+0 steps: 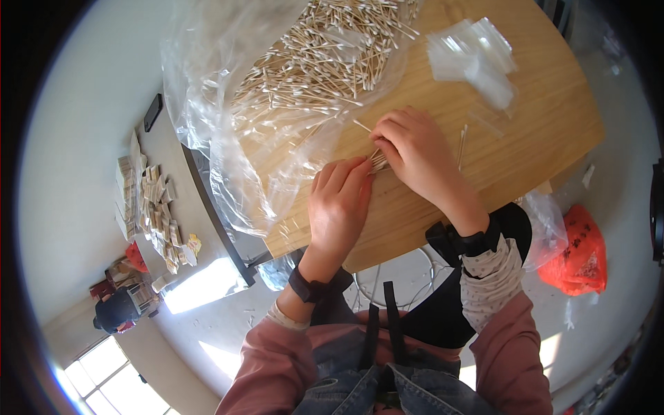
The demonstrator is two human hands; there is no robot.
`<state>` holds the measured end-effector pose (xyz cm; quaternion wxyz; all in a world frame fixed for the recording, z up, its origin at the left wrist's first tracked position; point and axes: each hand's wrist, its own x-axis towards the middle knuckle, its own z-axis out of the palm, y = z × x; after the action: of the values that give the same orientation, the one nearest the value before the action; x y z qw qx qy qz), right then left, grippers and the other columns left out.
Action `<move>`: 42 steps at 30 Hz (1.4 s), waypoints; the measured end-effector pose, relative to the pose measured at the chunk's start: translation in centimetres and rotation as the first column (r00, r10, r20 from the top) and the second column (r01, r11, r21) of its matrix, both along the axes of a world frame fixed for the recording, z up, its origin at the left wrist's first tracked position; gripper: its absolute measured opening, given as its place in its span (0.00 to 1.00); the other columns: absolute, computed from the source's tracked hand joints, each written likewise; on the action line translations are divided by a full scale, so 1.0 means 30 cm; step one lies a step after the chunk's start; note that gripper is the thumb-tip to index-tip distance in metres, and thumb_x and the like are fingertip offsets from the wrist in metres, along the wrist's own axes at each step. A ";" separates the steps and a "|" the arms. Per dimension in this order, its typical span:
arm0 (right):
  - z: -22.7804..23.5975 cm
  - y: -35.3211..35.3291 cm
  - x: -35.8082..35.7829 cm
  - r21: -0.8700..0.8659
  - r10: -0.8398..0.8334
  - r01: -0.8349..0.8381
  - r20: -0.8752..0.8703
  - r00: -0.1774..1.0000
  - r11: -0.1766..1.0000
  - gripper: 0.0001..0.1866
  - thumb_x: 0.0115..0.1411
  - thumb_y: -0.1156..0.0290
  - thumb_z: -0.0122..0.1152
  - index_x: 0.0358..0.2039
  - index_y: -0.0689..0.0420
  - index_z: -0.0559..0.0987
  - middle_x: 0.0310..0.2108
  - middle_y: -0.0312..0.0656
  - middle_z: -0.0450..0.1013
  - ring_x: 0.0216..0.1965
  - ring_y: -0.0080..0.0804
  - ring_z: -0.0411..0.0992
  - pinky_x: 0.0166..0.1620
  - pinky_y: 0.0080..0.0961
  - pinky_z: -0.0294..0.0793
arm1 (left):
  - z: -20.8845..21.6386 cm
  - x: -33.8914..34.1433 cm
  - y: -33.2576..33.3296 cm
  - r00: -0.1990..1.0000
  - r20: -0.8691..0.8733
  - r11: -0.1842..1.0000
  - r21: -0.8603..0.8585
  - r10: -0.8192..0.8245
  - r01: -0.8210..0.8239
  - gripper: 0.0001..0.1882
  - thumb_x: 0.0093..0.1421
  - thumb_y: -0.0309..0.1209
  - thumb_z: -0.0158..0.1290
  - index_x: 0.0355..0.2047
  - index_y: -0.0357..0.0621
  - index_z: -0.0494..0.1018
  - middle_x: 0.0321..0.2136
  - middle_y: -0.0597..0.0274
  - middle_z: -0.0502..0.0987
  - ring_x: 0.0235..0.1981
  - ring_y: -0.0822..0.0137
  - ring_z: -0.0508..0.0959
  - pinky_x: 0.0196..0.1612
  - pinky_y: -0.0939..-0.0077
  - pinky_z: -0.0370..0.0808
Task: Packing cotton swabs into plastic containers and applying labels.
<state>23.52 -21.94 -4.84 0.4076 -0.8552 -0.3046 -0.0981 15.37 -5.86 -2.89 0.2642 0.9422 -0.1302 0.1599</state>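
Note:
A small bundle of cotton swabs [378, 162] lies between my two hands, low over the wooden table [422, 200]. My left hand [339, 203] has its fingers drawn together at the bundle's left end. From the other side my right hand [418, 151] curls its fingers around the bundle, and its fingertips are partly hidden. One single swab [361, 125] points out just left of the right fingertips. A large heap of loose swabs [325, 62] spreads on a clear plastic bag [228, 159] beyond my hands. A few more swabs [462, 142] lie right of my right wrist.
Clear small bags [477, 59] are stacked at the table's far right. On a side table at left lie many small packs [162, 214] and a dark phone [153, 112]. A red plastic bag [577, 252] sits at lower right. Another person [117, 308] is far left.

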 end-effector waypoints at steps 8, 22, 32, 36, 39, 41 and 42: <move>-0.004 -0.046 0.021 0.056 0.067 -0.066 -0.022 0.998 0.996 0.06 0.50 0.83 0.61 0.28 0.58 0.77 0.31 0.40 0.75 0.40 0.43 0.72 0.46 0.38 0.70 | 0.009 -0.011 -0.006 0.999 -0.027 0.999 -0.019 0.028 -0.028 0.19 0.53 0.18 0.63 0.47 0.37 0.78 0.44 0.54 0.81 0.46 0.53 0.79 0.49 0.63 0.76; 0.019 -0.060 -0.002 0.227 -0.038 0.053 -0.072 0.997 0.972 0.07 0.52 0.81 0.64 0.31 0.58 0.77 0.31 0.43 0.73 0.39 0.44 0.72 0.46 0.39 0.70 | 0.073 0.150 0.093 0.975 -0.052 0.976 0.021 0.217 -0.216 0.10 0.56 0.23 0.61 0.39 0.40 0.76 0.35 0.55 0.77 0.42 0.52 0.76 0.46 0.60 0.72; -0.007 0.069 0.072 0.183 -0.105 0.103 0.000 0.994 0.978 0.09 0.57 0.72 0.66 0.37 0.58 0.77 0.37 0.43 0.74 0.42 0.47 0.73 0.43 0.41 0.73 | 0.053 0.236 0.158 0.970 -0.150 0.959 0.237 0.193 -0.154 0.06 0.54 0.27 0.63 0.33 0.46 0.79 0.31 0.60 0.79 0.38 0.56 0.78 0.43 0.62 0.73; -0.030 0.117 0.112 0.082 -0.146 0.153 -0.085 0.986 0.985 0.04 0.59 0.73 0.64 0.33 0.59 0.79 0.34 0.44 0.77 0.39 0.46 0.76 0.39 0.41 0.74 | 0.055 0.211 0.122 0.984 -0.051 0.927 0.347 0.168 -0.140 0.06 0.55 0.27 0.63 0.33 0.44 0.80 0.30 0.61 0.80 0.35 0.57 0.80 0.40 0.62 0.74; -0.040 0.119 0.122 0.197 -0.203 0.228 -0.140 0.969 0.953 0.03 0.59 0.74 0.63 0.31 0.60 0.79 0.30 0.43 0.78 0.35 0.47 0.77 0.37 0.42 0.75 | 0.053 0.186 0.121 0.981 -0.082 0.948 0.284 0.176 -0.147 0.03 0.55 0.28 0.63 0.30 0.46 0.80 0.31 0.62 0.79 0.36 0.57 0.80 0.40 0.62 0.73; -0.033 0.090 0.122 0.246 -0.241 0.277 -0.167 0.956 0.929 0.04 0.60 0.73 0.63 0.32 0.60 0.79 0.30 0.43 0.78 0.33 0.44 0.77 0.36 0.38 0.75 | 0.054 0.172 0.125 0.984 -0.052 0.971 0.179 0.172 -0.160 0.03 0.56 0.27 0.63 0.32 0.45 0.81 0.32 0.61 0.80 0.36 0.57 0.80 0.40 0.63 0.74; -0.025 0.072 0.122 0.290 -0.278 0.326 -0.195 0.941 0.900 0.04 0.61 0.73 0.63 0.33 0.60 0.80 0.29 0.42 0.79 0.31 0.41 0.78 0.35 0.35 0.75 | 0.056 0.169 0.128 0.985 -0.023 0.983 0.069 0.170 -0.168 0.04 0.57 0.25 0.63 0.33 0.43 0.82 0.33 0.60 0.80 0.36 0.58 0.80 0.39 0.64 0.75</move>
<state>27.17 -19.79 -5.58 0.5412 -0.8202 -0.1169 -0.1440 20.42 -2.01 -1.21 0.2197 0.9603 -0.0515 0.1638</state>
